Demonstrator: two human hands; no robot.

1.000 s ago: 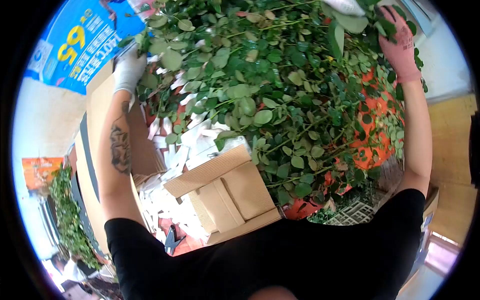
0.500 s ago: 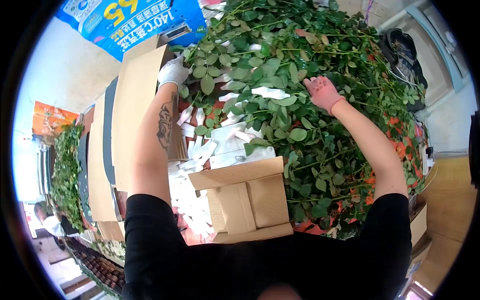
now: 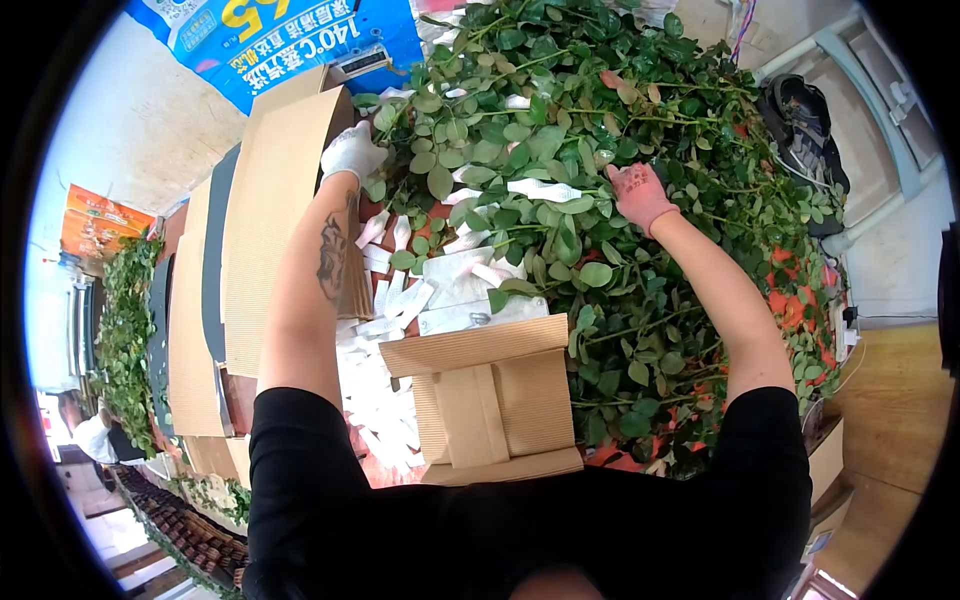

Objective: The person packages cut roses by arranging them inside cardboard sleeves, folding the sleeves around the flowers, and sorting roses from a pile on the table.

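Note:
My left hand (image 3: 354, 152), in a white glove, is at the far left edge of the leafy pile, beside tall cardboard. Its fingers curl round a leafy rose stem (image 3: 438, 182), and the leaves partly hide the fingertips. In a pink glove, my right hand (image 3: 641, 196) is closed among the leaves of the rose pile (image 3: 690, 110); what it grips is hidden. Between my hands a white wrap (image 3: 543, 190) lies across the greenery. Several more white wraps (image 3: 402, 233) lie below my left hand.
An open corrugated cardboard box (image 3: 540, 400) is right before me. White strips (image 3: 385, 400) lie scattered left of it. Cardboard sheets (image 3: 275, 230) stand on the left, under a blue printed bag (image 3: 290, 50). A dark shoe (image 3: 800, 115) and a pale frame (image 3: 870, 90) are at right.
My left hand has moved slightly right and nearer to me, and the leaves by it have shifted right. My right hand has dropped a little, its fingers more curled.

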